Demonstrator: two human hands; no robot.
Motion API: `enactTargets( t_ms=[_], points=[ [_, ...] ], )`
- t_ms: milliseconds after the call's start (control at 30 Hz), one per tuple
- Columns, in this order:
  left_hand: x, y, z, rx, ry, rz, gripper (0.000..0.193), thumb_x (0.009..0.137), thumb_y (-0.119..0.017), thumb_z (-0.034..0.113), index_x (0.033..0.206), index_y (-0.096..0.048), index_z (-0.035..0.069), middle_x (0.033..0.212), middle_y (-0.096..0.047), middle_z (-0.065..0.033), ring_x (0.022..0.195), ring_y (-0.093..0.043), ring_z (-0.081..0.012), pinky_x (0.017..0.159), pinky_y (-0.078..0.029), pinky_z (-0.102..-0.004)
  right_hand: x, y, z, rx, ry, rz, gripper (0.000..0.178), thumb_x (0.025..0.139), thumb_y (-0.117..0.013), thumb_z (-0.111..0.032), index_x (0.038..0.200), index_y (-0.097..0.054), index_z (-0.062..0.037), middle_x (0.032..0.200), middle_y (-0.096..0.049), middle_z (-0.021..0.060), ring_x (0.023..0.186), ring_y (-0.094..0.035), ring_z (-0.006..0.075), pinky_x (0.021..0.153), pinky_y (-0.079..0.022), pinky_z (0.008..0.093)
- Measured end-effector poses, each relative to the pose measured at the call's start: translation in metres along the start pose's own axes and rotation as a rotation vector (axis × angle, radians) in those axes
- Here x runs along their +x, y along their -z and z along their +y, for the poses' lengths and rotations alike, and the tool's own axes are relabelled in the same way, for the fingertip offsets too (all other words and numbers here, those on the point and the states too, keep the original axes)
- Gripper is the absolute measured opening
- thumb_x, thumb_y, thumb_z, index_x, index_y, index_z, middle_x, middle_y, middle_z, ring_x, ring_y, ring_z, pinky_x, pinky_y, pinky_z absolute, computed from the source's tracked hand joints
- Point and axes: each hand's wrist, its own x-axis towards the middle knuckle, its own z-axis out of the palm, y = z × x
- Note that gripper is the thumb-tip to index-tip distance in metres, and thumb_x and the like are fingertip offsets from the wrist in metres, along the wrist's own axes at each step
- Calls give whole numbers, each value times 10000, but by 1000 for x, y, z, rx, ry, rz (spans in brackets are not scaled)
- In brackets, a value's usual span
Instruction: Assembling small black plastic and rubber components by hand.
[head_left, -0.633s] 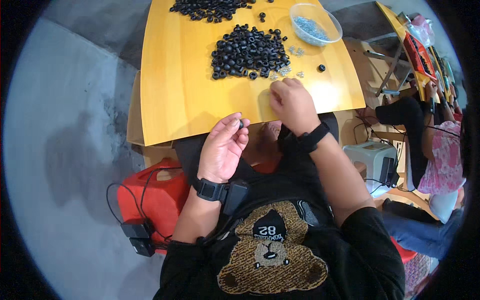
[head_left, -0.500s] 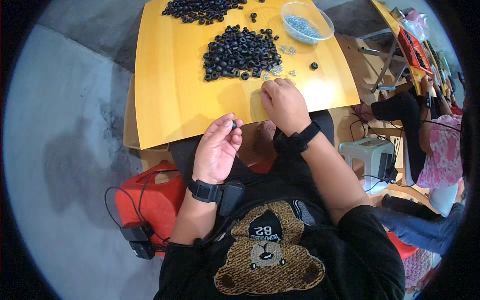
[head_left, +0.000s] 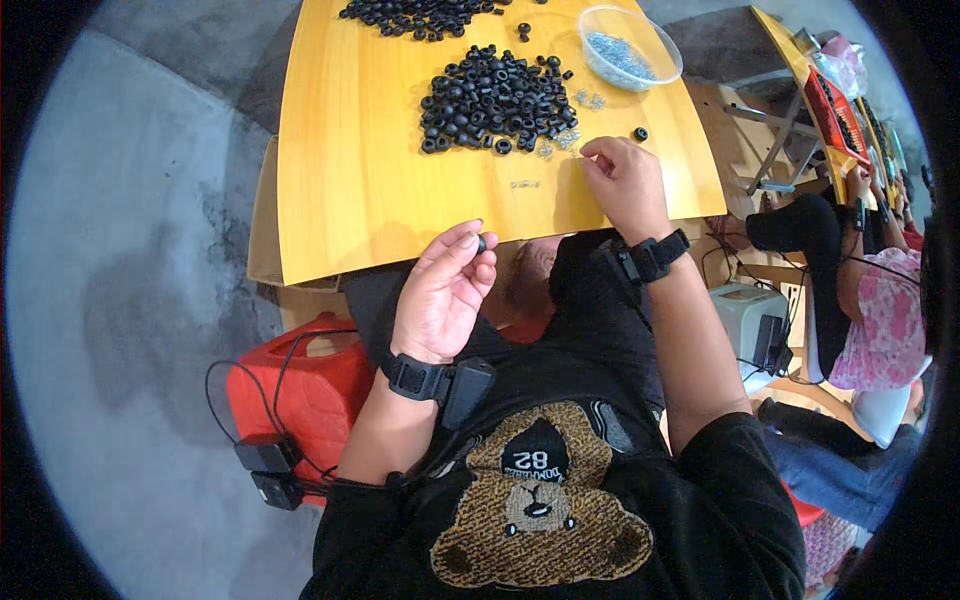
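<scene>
My left hand [head_left: 448, 290], palm up just off the table's near edge, pinches a small round black plastic part [head_left: 482, 244] between thumb and fingers. My right hand [head_left: 628, 185] is over the table on the right, its thumb and fingers pressed together. Whatever its fingertips hold, if anything, is too small to make out. Just beyond those fingertips are small silver metal pieces [head_left: 567, 138]. More of them lie in a short row [head_left: 525, 184] between my two hands. A heap of black plastic parts [head_left: 495, 100] sits farther back on the yellow table [head_left: 350, 180].
A clear plastic bowl [head_left: 665, 72] of silver pieces stands at the far right. A second black heap [head_left: 415, 15] lies at the back; one black part [head_left: 640, 133] sits alone. A red stool [head_left: 290, 400] is at my left, a pale stool [head_left: 745, 320] and other people to the right.
My right hand has moved right across the table, uncovering the short row of silver pieces. My left hand keeps the black part, with little shift.
</scene>
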Motion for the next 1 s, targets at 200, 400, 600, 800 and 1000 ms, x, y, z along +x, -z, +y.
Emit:
enactTargets(
  t_ms=[200,400,600,800,1000],
  points=[
    [-1,5,2,1,-7,-8,188,878,-577,56,1061,-595,17,972,-611,-128,820,-579,-156,714,-501,-232,5,-7,-3,-152,-4,-32,180,785,-605,-203,812,-663,-35,787,-614,153,797,-593,315,715,-482,401],
    [-2,5,2,-3,-4,-27,191,878,-577,56,1065,-595,18,972,-613,-126,822,-582,-159,717,-499,-238,5,-9,-5,-199,11,-34,167,796,-587,-187,784,-654,-34,806,-617,152,821,-589,315,729,-485,405],
    [-5,3,-1,51,-11,-47,214,886,-559,59,1097,-577,26,991,-603,-134,831,-573,-167,726,-498,-245,-2,-4,-8,-100,20,34,144,770,-585,-164,752,-649,-36,764,-618,142,763,-595,321,698,-490,403],
    [-6,2,-3,24,28,-101,252,896,-544,75,1141,-549,17,1025,-602,-134,840,-576,-165,744,-499,-246,-5,-8,-1,-215,67,-16,122,757,-558,-124,707,-609,-25,755,-609,156,758,-587,331,695,-485,414],
    [-11,-3,-4,86,25,-127,250,902,-531,79,1141,-554,12,1063,-603,-154,847,-597,-180,758,-510,-250,-8,-5,0,-241,175,-33,110,752,-553,-109,707,-590,-16,752,-603,165,770,-584,339,698,-481,418]
  ],
)
